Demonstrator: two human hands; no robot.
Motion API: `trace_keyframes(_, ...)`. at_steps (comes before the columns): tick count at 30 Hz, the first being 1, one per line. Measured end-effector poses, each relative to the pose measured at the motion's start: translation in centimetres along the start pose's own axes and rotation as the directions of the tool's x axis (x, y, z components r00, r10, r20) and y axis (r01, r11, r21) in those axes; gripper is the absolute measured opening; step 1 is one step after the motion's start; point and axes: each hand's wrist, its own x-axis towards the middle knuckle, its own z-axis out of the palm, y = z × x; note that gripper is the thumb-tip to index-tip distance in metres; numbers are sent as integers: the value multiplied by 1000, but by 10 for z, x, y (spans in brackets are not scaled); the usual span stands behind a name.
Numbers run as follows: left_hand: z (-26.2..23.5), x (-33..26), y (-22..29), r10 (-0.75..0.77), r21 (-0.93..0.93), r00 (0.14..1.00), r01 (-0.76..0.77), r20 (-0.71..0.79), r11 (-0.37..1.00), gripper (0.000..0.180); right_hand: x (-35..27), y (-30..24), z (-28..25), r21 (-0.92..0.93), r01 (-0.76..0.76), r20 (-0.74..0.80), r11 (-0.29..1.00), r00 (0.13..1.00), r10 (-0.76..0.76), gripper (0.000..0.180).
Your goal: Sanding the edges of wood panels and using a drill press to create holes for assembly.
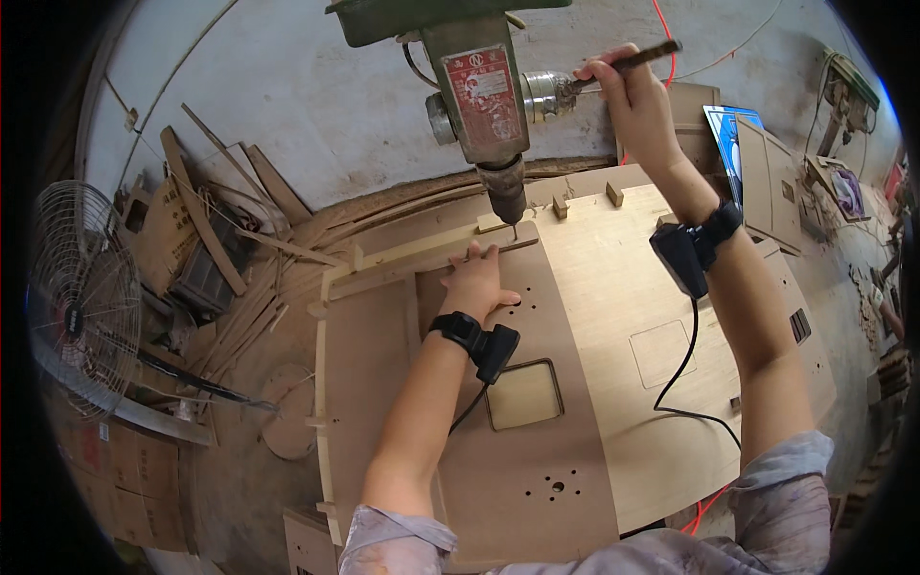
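My left hand lies flat with spread fingers on a brown board panel, close to its far edge. Just beyond the fingertips, the thin bit under the drill chuck reaches down to the panel; whether it has entered the wood I cannot tell. Raised at the upper right, my right hand is closed around the feed lever of the green drill press. The panel has a rounded square cutout and groups of small round holes. A cabled black device is strapped to each wrist.
The panel rests on a pale plywood table with wooden strips and small blocks along its far edge. At left stand a wire-caged fan and piled wood offcuts. More panels lean at the right. A red cable hangs behind the lever.
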Motion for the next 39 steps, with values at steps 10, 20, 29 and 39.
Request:
trace_keyframes(10, 10, 11, -8, 22, -21, 998, -24, -67, 999, 104, -44, -15, -34, 510, -343, 301, 789, 930, 210, 21)
trace_keyframes(20, 11, 7, -6, 52, 8, 995, -51, -88, 999, 103, -6, -51, -58, -138, -764, 651, 630, 410, 639, 33)
trace_keyframes(29, 4, 3, 1, 45, 125, 999, -43, -19, 991, 104, -45, -31, -36, -622, -236, 597, 747, 474, 647, 15)
trace_keyframes(39, 0, 0, -3, 25, 159, 999, -18, -39, 987, 106, -116, 37, 21, -659, -64, 472, 749, 741, 478, 13)
